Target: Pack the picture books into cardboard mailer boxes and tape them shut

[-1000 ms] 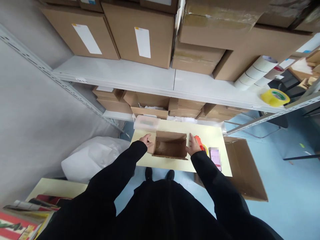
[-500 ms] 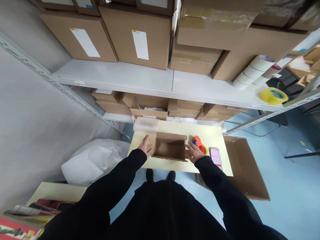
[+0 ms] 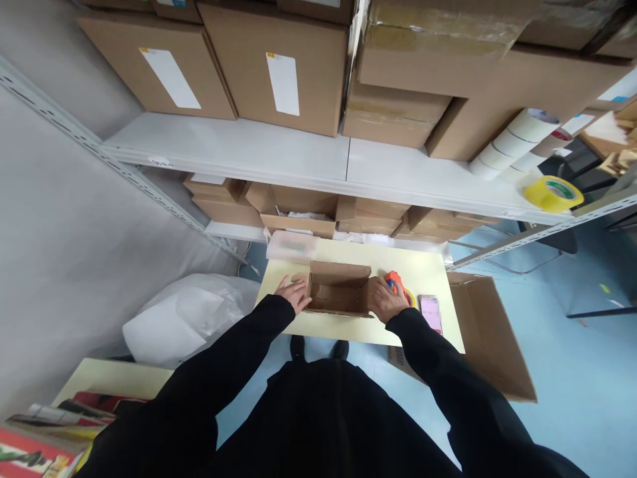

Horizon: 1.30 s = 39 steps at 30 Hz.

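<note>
An open cardboard box (image 3: 341, 295) sits on the pale yellow table in front of me, its inside bare. My left hand (image 3: 295, 294) lies at the box's left flap, fingers stretched towards the rim. At the other end, my right hand (image 3: 388, 301) has its fingers curled round the right flap, partly hiding it. Just beyond my right hand is an orange tape dispenser (image 3: 393, 277), whose yellow tape shows beside my knuckles. A phone (image 3: 430, 313) with a lit screen lies further right on the table.
A clear plastic container (image 3: 291, 245) stands at the table's back left. Above runs a white shelf (image 3: 293, 149) loaded with cardboard boxes and tape rolls (image 3: 553, 192). A large open carton (image 3: 490, 332) is on the floor at right; a white plastic bag (image 3: 186, 318) lies at left.
My right hand has gone from spread fingers beside the box to closed on its right flap. My left hand has flattened out on the left flap. The box stays in place.
</note>
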Available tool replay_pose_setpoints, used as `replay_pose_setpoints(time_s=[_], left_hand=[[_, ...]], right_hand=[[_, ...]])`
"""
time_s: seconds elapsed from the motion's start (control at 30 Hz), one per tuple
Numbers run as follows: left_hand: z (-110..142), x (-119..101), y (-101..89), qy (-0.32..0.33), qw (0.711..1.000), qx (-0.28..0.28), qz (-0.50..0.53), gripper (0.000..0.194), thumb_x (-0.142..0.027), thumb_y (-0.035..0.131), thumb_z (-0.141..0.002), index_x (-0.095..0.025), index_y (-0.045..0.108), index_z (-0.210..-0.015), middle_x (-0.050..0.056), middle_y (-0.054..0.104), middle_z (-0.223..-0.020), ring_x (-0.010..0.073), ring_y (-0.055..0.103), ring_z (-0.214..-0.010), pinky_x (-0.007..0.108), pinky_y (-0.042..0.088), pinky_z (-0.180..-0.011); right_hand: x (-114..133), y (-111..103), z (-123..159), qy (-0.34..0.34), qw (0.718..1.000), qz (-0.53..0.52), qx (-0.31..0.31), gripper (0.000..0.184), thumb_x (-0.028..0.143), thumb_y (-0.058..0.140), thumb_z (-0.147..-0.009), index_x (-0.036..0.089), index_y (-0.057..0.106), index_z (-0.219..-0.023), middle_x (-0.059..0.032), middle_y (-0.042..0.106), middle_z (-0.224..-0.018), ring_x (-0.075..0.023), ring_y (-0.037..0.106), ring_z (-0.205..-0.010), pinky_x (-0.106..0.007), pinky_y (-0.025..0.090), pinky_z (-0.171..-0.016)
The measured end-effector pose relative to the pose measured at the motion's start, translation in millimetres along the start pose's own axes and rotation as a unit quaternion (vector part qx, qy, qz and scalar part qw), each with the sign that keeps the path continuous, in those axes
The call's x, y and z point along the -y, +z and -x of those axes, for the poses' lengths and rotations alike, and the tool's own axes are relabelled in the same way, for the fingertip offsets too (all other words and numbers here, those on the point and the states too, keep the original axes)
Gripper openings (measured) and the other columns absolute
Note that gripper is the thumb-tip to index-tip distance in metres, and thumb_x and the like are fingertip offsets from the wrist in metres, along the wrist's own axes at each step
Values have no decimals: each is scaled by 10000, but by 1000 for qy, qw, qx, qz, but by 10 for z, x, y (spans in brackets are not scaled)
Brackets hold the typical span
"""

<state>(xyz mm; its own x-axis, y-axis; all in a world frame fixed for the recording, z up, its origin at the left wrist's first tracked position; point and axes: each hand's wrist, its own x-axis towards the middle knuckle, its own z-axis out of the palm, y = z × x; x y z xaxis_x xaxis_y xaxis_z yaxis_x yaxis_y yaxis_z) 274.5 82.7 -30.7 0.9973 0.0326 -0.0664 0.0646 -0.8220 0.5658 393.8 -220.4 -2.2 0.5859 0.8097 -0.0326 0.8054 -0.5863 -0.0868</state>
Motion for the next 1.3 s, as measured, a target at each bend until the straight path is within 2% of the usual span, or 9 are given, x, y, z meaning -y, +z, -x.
replay_pose_setpoints(time_s=[0.07,0.13,0.23,0.3,0.4,0.67,0.9,1.1,1.3], left_hand=[[-2,-17,13,-10,999,-5,31,373,-373,561,-711,-205,586,-1043,103,561,-1138,271,503,-1079,439,249,-1016],[13,-56,1,-2,999,3,41,676,-459,654,-595,-189,493,-1192,119,459,-1258,287,447,-1132,383,303,-990],[30,-143,-61,26,999,47,0,1137,-509,762,-341,-195,304,-1334,127,213,-1420,350,290,-1229,405,271,-998],[15,-194,-106,29,994,97,-36,1295,-534,765,-260,-200,194,-1373,128,101,-1452,379,220,-1250,444,262,-987],[-47,-198,-127,14,986,150,-73,1437,-566,754,-191,-191,60,-1392,141,5,-1459,396,167,-1261,477,266,-964],[-260,124,123,40,994,103,25,1542,-549,767,-138,-161,-46,-1389,195,61,-1442,367,200,-1270,432,184,-1012],[-505,-17,171,30,991,127,16,1490,-567,758,-184,-168,-18,-1392,161,82,-1449,367,275,-1221,423,228,-979],[-409,-12,87,9,995,95,-37,1431,-580,745,-239,-164,12,-1394,132,147,-1445,358,289,-1188,433,228,-965],[-349,-25,74,28,996,77,-31,1242,-638,693,-342,-158,195,-1374,135,204,-1429,362,299,-1178,466,249,-948]], right_hand=[[-18,12,-12,23,1000,-8,12,317,364,471,-797,141,589,-989,-167,587,-1054,-309,439,-1121,-538,156,-996],[-36,23,-17,27,999,-24,24,491,451,537,-738,129,532,-1109,-178,546,-1132,-319,462,-1080,-521,206,-978],[-76,36,-27,3,996,-37,78,881,588,613,-593,145,349,-1307,-176,291,-1380,-348,432,-1096,-474,330,-892],[-96,50,-48,0,990,-27,135,1046,641,618,-527,162,222,-1369,-159,141,-1439,-360,405,-1114,-457,369,-836],[-84,90,-104,24,982,4,188,1217,677,631,-439,157,87,-1394,-156,22,-1454,-381,338,-1153,-482,366,-818],[-69,119,-259,58,979,45,193,1342,674,678,-361,164,-8,-1396,-152,5,-1454,-405,354,-1096,-524,365,-790],[-295,92,-294,55,981,47,180,1309,676,644,-434,137,-70,-1390,-135,-30,-1456,-401,355,-1093,-499,355,-780],[-451,187,-322,28,985,-31,167,1269,662,623,-471,181,-120,-1381,-96,36,-1462,-376,350,-1103,-488,295,-858],[-450,215,-297,32,984,-54,168,1313,647,658,-415,195,-106,-1383,-103,30,-1463,-388,339,-1109,-491,282,-863]])
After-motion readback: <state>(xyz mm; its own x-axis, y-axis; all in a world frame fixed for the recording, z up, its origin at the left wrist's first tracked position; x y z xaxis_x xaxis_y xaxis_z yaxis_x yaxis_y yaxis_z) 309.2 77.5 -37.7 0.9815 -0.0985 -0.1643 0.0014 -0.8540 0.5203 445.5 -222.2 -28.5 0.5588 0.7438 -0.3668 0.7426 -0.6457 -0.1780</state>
